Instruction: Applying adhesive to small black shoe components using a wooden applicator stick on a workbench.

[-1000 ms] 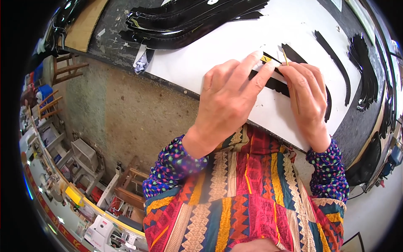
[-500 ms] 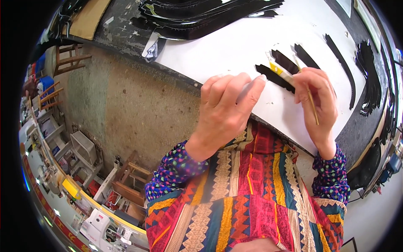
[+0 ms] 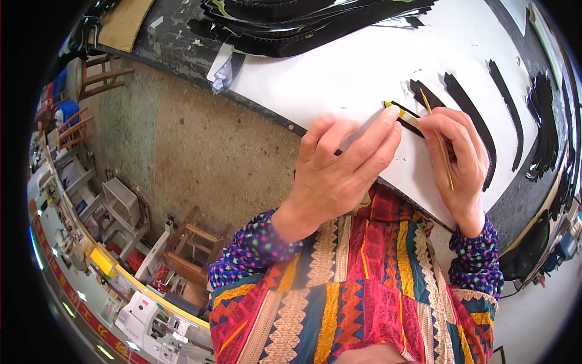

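Note:
My left hand [image 3: 339, 173] has its fingertips pressed together on the far end of a narrow yellow-and-white strip [image 3: 410, 119]. This strip lies along a black strip [image 3: 397, 104], mostly covered by my fingers. Thumb and fingers of my right hand [image 3: 458, 158] pinch the strip's near end, and the same hand keeps a thin wooden stick [image 3: 448, 168] slanting through its fingers. To its right, more curved black strips [image 3: 470, 109] lie side by side on a white sheet [image 3: 315, 79]. One slim black strip [image 3: 508, 112] lies farther right.
A thick stack of black curved pieces [image 3: 291, 36] lies at the table's far side, with a crumpled wad [image 3: 222, 79] near the edge. Another black bundle [image 3: 544, 127] is at right. Wooden stools [image 3: 194, 246] and a sewing machine [image 3: 142, 318] stand at left.
The yellow-and-white strip has come down onto the black strip. My left fingertips have moved right onto its end, and my right hand has lowered slightly. The view has shifted a little.

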Available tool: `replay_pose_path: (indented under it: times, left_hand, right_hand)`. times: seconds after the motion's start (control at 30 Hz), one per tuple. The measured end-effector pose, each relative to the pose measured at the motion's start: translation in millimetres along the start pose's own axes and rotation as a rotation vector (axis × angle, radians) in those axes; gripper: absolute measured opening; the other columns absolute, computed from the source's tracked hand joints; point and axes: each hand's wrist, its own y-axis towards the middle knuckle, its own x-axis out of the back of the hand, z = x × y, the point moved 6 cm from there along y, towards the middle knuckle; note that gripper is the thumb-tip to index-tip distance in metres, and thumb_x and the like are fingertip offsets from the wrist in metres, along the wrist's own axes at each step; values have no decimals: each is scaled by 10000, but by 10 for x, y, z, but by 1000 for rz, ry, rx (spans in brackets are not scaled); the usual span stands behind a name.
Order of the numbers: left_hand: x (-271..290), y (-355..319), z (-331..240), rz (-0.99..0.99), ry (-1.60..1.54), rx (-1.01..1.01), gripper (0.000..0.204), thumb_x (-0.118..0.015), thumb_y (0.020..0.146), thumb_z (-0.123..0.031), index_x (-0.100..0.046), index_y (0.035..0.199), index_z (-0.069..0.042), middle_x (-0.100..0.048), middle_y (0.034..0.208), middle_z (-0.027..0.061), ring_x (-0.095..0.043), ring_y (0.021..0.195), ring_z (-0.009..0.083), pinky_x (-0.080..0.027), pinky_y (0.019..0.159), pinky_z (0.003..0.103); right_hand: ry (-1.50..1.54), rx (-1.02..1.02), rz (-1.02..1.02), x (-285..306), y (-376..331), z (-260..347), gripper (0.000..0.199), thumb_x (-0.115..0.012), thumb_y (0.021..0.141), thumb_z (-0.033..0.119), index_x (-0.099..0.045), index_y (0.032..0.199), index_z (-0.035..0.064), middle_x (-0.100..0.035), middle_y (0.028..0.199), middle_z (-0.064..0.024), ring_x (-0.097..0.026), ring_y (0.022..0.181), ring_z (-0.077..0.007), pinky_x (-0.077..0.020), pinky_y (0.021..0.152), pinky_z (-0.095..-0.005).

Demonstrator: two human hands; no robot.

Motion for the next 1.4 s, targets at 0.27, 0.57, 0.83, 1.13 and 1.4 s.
replay_pose_path:
  times: [0.27, 0.57, 0.83, 1.13, 1.4]
  left_hand:
    - [-8, -10, -34, -4, 66, -12, 336, -590, 883, -182, -662, 1211, -199, -581, 1391, -92, -447, 1155, 170, -324, 1087, 364]
    - [-17, -16, -46, -8, 59, -11, 336, -596, 885, -185, -661, 1215, -195, -586, 1368, -84, -434, 1168, 173, -332, 1081, 365]
    - [-25, -17, -45, -1, 40, -10, 354, -590, 901, -170, -693, 1238, -206, -587, 1382, -85, -424, 1143, 173, -300, 1089, 370]
    - [-35, -20, -44, -1, 19, -4, 399, -621, 878, -173, -663, 1274, -202, -572, 1377, -81, -425, 1150, 171, -324, 1065, 359]
    - [-30, 36, -31, 16, -18, 13, 490, -679, 831, -100, -671, 1312, -189, -561, 1377, -63, -442, 1067, 176, -356, 981, 329]
  right_hand:
    - [-29, 8, 2, -7, -24, 14, 229, -692, 864, -76, -659, 1077, 3, -655, 995, -152, -670, 871, -281, -550, 727, -328]
    - [-76, 41, -1, 6, -79, 39, 258, -723, 835, -86, -661, 1072, -4, -654, 1007, -169, -673, 888, -303, -558, 742, -344]
    - [-87, 65, -4, 20, -118, 30, 244, -730, 826, -84, -681, 1053, -10, -659, 1008, -166, -678, 887, -293, -564, 735, -343]
    - [-73, 75, 0, 16, -121, 30, 231, -707, 822, -110, -697, 1033, -18, -665, 995, -164, -682, 890, -288, -566, 750, -337]
    - [-38, 59, -16, 20, -123, 6, 257, -712, 800, -110, -699, 1039, -17, -664, 987, -170, -688, 872, -286, -569, 725, -330]
